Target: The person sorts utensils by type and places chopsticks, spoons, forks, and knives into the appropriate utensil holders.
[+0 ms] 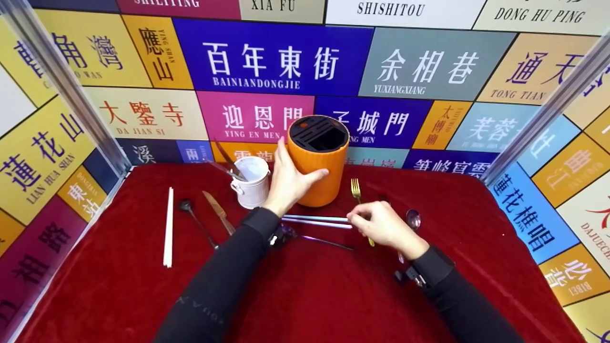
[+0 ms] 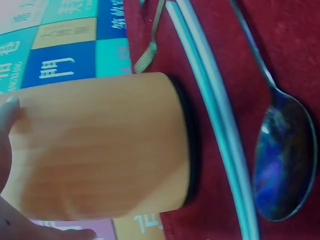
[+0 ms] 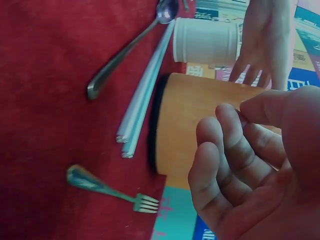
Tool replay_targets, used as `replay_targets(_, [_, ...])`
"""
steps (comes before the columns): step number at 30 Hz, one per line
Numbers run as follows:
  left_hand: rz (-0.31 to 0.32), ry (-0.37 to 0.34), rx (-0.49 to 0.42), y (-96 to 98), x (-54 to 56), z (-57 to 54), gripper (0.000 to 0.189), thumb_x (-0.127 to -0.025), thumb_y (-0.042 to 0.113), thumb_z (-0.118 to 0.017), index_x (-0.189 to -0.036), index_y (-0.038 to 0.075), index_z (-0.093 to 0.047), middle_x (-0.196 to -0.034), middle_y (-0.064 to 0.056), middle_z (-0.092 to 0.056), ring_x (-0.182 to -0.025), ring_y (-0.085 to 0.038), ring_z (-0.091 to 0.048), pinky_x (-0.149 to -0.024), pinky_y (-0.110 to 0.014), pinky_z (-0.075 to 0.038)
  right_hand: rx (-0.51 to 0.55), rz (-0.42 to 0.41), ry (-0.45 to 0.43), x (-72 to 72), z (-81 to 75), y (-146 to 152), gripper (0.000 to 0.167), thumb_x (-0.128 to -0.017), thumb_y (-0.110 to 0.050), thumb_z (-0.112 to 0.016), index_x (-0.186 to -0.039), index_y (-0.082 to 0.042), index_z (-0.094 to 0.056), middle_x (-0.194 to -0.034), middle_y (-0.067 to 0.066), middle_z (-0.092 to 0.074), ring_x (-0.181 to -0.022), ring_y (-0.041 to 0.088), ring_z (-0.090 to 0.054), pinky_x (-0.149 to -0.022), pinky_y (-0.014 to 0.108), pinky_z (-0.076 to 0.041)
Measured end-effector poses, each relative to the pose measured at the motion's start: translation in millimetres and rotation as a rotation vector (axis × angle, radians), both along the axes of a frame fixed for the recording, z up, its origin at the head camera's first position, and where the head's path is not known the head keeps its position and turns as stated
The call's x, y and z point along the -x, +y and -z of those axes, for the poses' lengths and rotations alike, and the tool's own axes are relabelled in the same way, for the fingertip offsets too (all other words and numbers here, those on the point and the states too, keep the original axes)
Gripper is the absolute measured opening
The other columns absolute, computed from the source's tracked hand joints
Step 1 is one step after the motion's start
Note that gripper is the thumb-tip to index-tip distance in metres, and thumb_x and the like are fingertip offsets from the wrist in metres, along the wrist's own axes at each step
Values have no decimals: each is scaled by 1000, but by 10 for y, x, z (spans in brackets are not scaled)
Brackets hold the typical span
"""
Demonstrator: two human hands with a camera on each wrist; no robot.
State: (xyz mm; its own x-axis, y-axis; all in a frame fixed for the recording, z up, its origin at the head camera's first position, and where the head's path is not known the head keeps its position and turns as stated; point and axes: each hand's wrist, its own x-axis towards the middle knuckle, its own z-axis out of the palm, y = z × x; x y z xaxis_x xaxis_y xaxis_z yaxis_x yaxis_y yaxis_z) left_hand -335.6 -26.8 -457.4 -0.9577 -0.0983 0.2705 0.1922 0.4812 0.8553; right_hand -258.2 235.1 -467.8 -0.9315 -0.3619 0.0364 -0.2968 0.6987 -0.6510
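A ribbed orange utensil holder (image 1: 318,178) stands upright with a dark slotted top (image 1: 319,133). My left hand (image 1: 290,183) grips its left side, thumb across the front; some fingers are hidden behind it. To the right, my right hand (image 1: 383,221) hovers with curled fingers and thumb near the index fingertip. Nothing shows in its grasp in the right wrist view. Below that hand lies a gold fork (image 3: 107,189), partly covered in the head view. Two pale chopsticks (image 3: 145,95) lie before the holder, beside an iridescent spoon (image 2: 285,155).
Left of the holder, a white bucket-shaped cup (image 1: 252,183) contains knives. Farther left on the red cloth (image 1: 305,295) lie a knife (image 1: 218,209), a dark spoon (image 1: 200,224) and white chopsticks (image 1: 168,226). Another spoon (image 1: 413,219) is right of my right hand. Printed panels stand behind.
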Motion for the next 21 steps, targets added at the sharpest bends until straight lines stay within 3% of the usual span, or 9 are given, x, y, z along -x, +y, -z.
replay_targets(7, [54, 27, -22, 35, 39, 111, 143, -77, 55, -100, -177, 13, -7, -178, -17, -30, -159, -31, -45, -136, -44, -36, -38, -15, -77, 4, 133, 118, 24, -109, -27, -68, -104, -11, -84, -65, -5, -65, -51, 13, -62, -54, 29, -52])
replay_targets(12, [52, 11, -5, 34, 28, 112, 141, -79, 55, -98, -177, 12, -6, -179, -17, -30, -160, -33, -45, -136, -46, -36, -103, 4, -31, 21, 162, 226, 21, -109, -25, -69, -107, -13, -85, -72, -5, -70, -60, 12, -64, -64, 30, -52])
replay_targets(18, [36, 40, -4, 41, 37, 121, 137, -79, 54, -97, -177, 9, -11, -177, -15, -33, -157, -33, -48, -134, -48, -39, -117, 82, -14, 47, 58, 430, 23, -108, -26, -68, -116, -10, -84, -86, 3, -78, -67, 12, -67, -60, 29, -54])
replay_targets(21, [37, 40, -3, 49, 41, 128, 137, -79, 55, -96, -177, 10, -11, -178, -14, -32, -157, -32, -48, -134, -47, -39, -111, 128, 45, 58, -66, 566, 23, -107, -24, -69, -119, -10, -83, -92, 5, -80, -67, 13, -66, -59, 28, -53])
